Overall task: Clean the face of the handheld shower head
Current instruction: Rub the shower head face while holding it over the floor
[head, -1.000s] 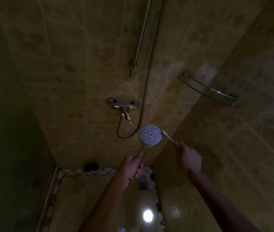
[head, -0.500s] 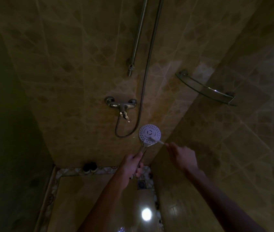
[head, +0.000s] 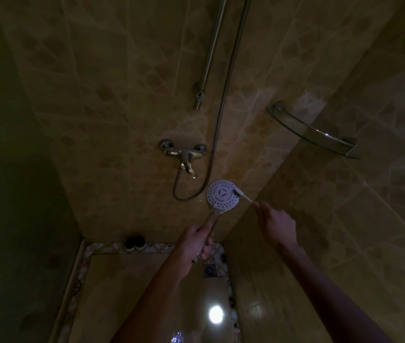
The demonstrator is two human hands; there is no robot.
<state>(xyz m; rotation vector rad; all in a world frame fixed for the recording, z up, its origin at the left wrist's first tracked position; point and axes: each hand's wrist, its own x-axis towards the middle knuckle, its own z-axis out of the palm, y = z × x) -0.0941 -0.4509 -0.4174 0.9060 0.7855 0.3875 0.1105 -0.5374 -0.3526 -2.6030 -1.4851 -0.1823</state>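
Now left hand [head: 196,241] fingers wrap the shower head [head: 222,198] handle while right hand [head: 277,223] fingers pinch a toothbrush [head: 241,195] against its face.

The right hand [head: 277,225] is hiding the toothbrush [head: 242,196] handle's end; the left hand [head: 195,242] is covering the shower head [head: 222,198] grip; dimness is blurring the floor bottles [head: 135,242].
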